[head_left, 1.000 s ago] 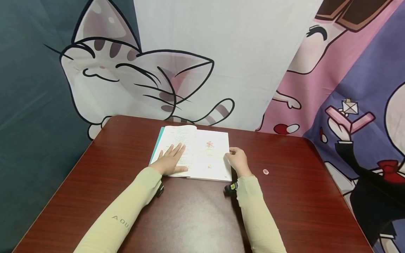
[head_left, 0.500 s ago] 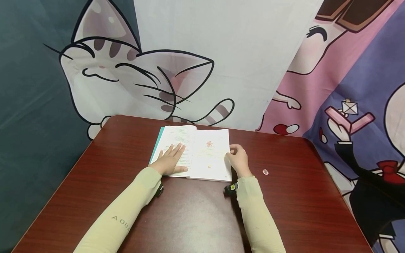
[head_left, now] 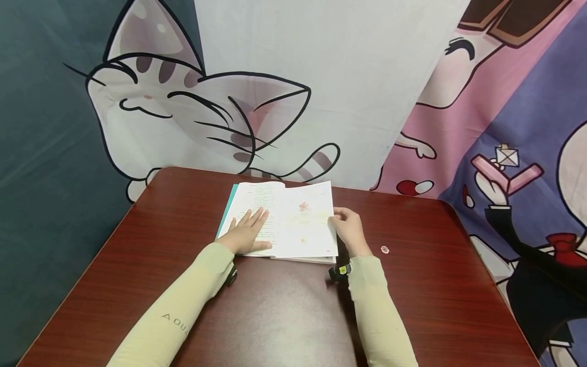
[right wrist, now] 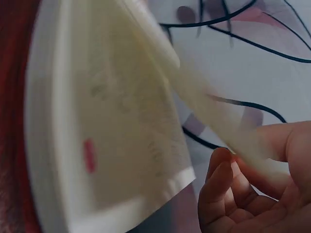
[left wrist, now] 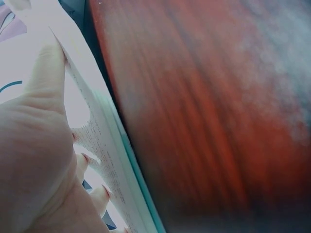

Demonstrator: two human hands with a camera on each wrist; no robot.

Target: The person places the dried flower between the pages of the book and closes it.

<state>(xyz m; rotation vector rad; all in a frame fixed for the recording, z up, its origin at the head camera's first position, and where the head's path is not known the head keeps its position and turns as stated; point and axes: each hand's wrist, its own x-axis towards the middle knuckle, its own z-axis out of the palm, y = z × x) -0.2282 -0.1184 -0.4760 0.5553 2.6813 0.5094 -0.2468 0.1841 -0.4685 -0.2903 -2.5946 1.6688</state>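
Note:
An open book (head_left: 261, 193) with a teal cover edge lies near the far side of the table. My left hand (head_left: 245, 237) rests spread across its left page, and the left wrist view shows the thumb (left wrist: 46, 73) along the lower edge. At the book's right edge my right hand (head_left: 350, 232) pinches a lifted page (head_left: 307, 224), which bears small orange-red pictures. In the right wrist view that page (right wrist: 209, 116) bows up away from the page block, its edge between thumb and fingers (right wrist: 218, 184). Printed pages show underneath.
A small pink, flower-like piece (head_left: 384, 250) lies on the reddish-brown table (head_left: 426, 285), right of the right hand. Behind the table hangs a cloth (head_left: 357, 92) printed with cartoon figures. Dark camera mounts sit at both wrists.
The right page has risen from the book, its lower edge now clear of the pages below. My right hand has shifted slightly up and right with it. The left hand stays put.

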